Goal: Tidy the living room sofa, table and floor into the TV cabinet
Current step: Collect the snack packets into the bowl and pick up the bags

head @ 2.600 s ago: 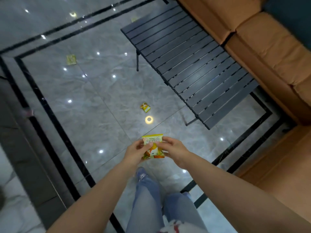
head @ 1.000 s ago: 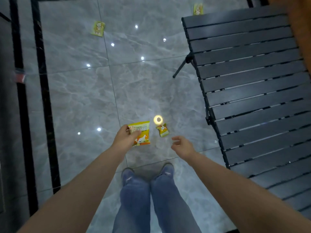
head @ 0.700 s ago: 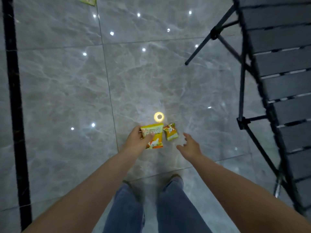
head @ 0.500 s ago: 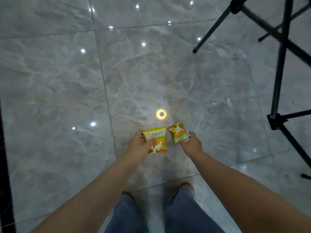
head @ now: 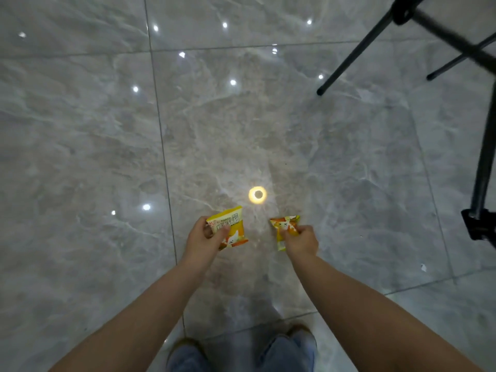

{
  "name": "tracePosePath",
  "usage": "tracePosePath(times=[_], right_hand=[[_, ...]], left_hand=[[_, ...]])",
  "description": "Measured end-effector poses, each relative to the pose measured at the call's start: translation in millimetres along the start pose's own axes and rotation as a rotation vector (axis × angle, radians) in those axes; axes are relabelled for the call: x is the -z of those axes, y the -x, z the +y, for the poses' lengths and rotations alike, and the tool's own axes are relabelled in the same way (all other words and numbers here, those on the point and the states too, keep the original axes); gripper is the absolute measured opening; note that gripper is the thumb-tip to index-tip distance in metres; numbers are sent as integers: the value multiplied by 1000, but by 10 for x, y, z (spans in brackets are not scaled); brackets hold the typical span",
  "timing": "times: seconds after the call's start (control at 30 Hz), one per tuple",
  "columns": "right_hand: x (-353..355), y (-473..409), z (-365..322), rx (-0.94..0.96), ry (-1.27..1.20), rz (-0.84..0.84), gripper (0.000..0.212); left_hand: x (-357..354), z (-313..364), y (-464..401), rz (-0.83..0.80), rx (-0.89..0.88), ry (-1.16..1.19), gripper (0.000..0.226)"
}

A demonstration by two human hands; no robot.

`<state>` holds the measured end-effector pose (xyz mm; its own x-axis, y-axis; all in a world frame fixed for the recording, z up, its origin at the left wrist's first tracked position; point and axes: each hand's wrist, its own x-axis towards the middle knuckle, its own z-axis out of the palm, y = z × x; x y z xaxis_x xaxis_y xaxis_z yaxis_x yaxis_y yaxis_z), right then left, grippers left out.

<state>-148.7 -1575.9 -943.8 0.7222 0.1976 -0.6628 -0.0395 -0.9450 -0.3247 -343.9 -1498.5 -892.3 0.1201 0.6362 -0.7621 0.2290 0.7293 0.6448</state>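
Glossy grey marble-look floor (head: 102,146), black folding table legs (head: 351,56) at right. Left hand (head: 205,241) pinched on a crinkly yellow snack packet (head: 230,228), right hand (head: 300,241) closed around a smaller orange one (head: 284,226), both just above the tiles. Best gripped firmly by the flat, slippery foil while rising.

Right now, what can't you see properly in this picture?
Head view:
- Right packet: lower half hidden by the right hand.
- Left packet: print too small to read; the left hand covers one edge.
- Table legs: cut off by the top and right edges, blurred.
- Feet: cut off at the bottom.
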Motion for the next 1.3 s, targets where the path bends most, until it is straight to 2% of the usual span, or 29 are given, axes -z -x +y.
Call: tracePosePath(times=[0.17, 0.37, 0.47, 0.63, 0.73, 0.83, 0.93, 1.03, 1.17, 1.3], right_hand=[[330, 670, -459, 25, -196, -96, 36], [1129, 1869, -1037, 212, -393, -369, 36], [1651, 2414, -1317, 224, -449, -462, 46], [2419, 3093, -1649, 206, -443, -682, 33], [2817, 3556, -1812, 224, -395, -696, 21], [3027, 3840, -1923, 227, -368, -656, 19], [3273, 4191, -2026, 172, -472, -673, 26], [3457, 4448, -2106, 172, -542, -690, 22], [3697, 4910, -2190, 279, -434, -676, 23], [3811, 5399, -2272, 299, -364, -756, 16]], left_hand=[[252, 539, 618, 112, -86, 103, 16], [669, 1285, 1719, 143, -18, 200, 26], [759, 1636, 2266, 188, 6, 241, 28], [776, 2159, 3045, 183, -63, 194, 24], [786, 2500, 3511, 160, -89, 194, 19], [788, 2729, 3753, 112, -81, 247, 19], [856, 2956, 4101, 87, -72, 296, 23], [913, 3116, 4356, 44, -53, 327, 23], [1086, 3238, 4832, 8, -49, 364, 30], [1276, 3260, 5299, 44, -58, 450, 37]])
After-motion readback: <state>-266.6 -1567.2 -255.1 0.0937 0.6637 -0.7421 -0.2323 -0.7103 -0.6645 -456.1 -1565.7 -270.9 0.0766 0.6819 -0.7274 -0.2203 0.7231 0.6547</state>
